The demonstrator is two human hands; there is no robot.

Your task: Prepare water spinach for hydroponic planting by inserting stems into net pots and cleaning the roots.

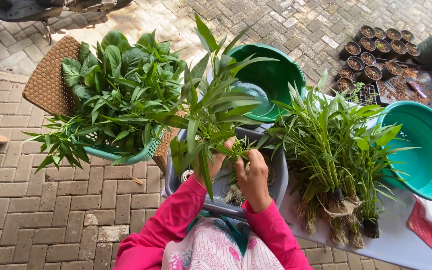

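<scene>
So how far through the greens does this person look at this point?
Looks partway. Done: a basket heaped with loose leafy stems. In hand: left hand and right hand grip one bunch above a grey tub. Left: rooted bundles lie on the table, roots still on.

Just one view, head-mounted, looking pretty much straight down from above at close range. Pink sleeves and lap at the near edge, grey tub dead centre, brick paving off to the left, black seedling pots way out far right.
</scene>
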